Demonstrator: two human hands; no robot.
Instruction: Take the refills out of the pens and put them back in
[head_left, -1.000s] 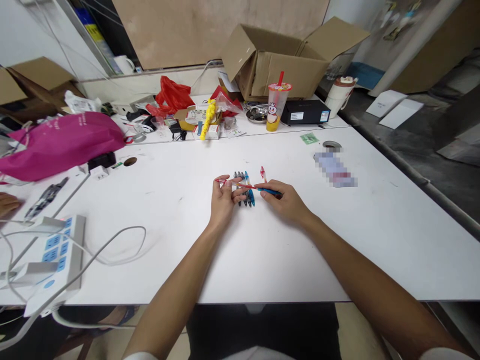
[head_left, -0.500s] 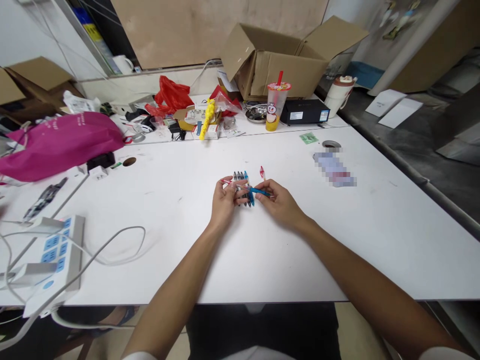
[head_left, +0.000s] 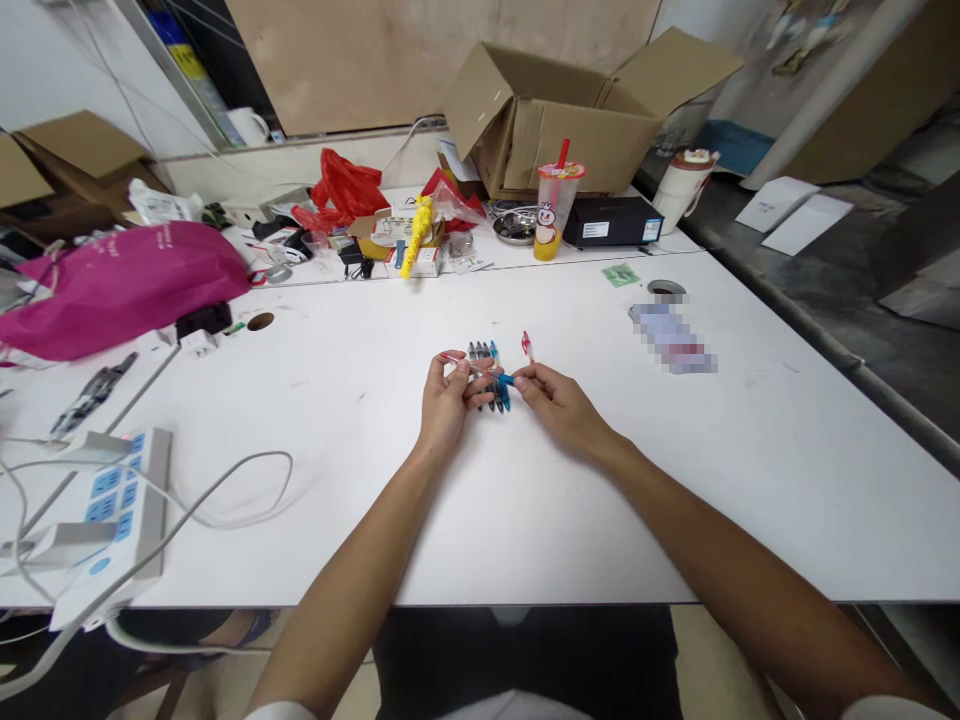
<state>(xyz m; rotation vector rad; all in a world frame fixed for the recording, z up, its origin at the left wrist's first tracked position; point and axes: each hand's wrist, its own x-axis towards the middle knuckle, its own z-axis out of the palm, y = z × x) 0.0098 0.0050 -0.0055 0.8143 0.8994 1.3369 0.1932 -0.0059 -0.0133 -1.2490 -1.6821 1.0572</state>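
My left hand (head_left: 446, 400) is closed on a slim pen (head_left: 480, 370) that has a clear-and-red end and a blue part at the right. The fingertips of my right hand (head_left: 559, 405) close on the blue end of that pen. Just beneath the held pen, several pens lie side by side in a row on the white table; a light blue pen (head_left: 494, 350) is at the row's right edge, and my left fingers partly cover the others. Beyond my right fingers lies a red-tipped pen (head_left: 527, 345), its lower part hidden by the hand.
A white power strip (head_left: 142, 500) with looping cables occupies the table's left. At the back stand a drink cup (head_left: 555, 215), a black box (head_left: 613, 222) and an open carton (head_left: 577, 140). A blurred-out flat object (head_left: 671, 338) lies at right, and a magenta bag (head_left: 135, 285) at left.
My right fingers have shifted slightly left along the blue part, so less of it shows. My left hand keeps its hold, and the view has shifted a little.
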